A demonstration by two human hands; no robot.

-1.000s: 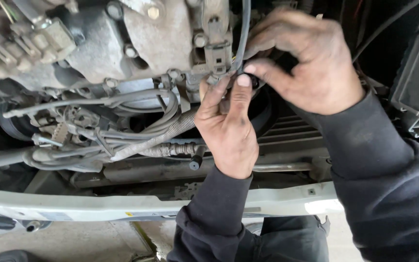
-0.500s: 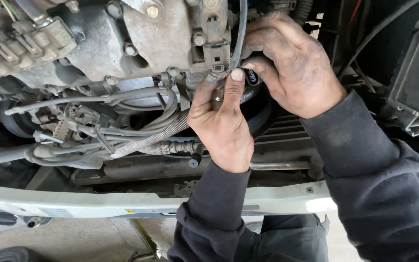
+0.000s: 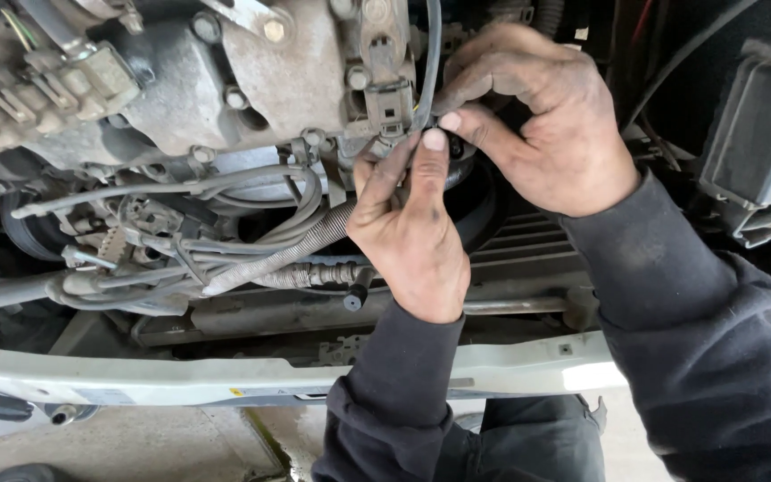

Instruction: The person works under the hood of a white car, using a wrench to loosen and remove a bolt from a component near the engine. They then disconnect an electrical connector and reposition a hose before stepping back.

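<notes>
My left hand (image 3: 414, 234) reaches up from below, thumb and fingers pinched on a small black connector (image 3: 457, 148) just under a grey plug (image 3: 389, 100) on the engine. My right hand (image 3: 542, 125) comes in from the right and curls over the same spot, its thumb tip touching my left thumb tip on the connector. A thin dark hose (image 3: 430, 49) runs straight up from between the fingers. Most of the connector is hidden by both hands. Both hands are grimy, in dark sleeves.
The metal engine block (image 3: 252, 71) fills the upper left. Below it lie a bundle of grey hoses and a ribbed sleeve (image 3: 287, 259). A black belt (image 3: 484, 214) curves behind my left hand. A black plastic box (image 3: 760, 152) sits at right, and a pale body crossbar (image 3: 180, 379) runs below.
My left thumb has slid up to meet my right thumb at the connector. Both hands sit slightly higher against the engine; the right hand has closed in tighter.
</notes>
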